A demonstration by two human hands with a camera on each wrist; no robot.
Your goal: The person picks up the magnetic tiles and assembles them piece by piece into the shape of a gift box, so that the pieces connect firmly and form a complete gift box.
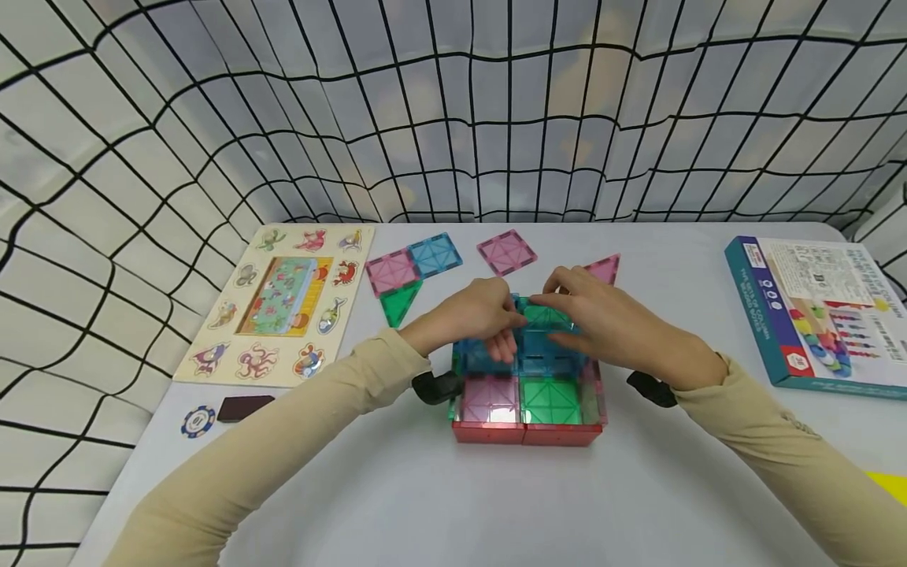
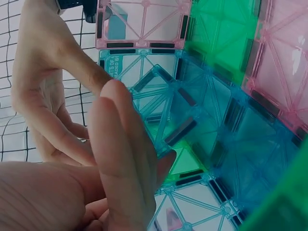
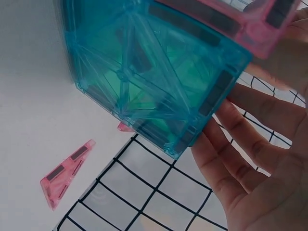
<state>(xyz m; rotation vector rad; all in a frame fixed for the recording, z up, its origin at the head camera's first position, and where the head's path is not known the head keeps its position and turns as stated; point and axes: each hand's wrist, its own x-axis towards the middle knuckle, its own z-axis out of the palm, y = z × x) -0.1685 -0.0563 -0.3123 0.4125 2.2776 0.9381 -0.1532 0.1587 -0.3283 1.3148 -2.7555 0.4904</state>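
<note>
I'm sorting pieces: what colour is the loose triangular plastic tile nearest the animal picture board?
Translucent green; that tile shows best in the head view.

black netting [image 1: 509,124] behind white table [image 1: 397,488]; pale backdrop [image 1: 489,87]
</note>
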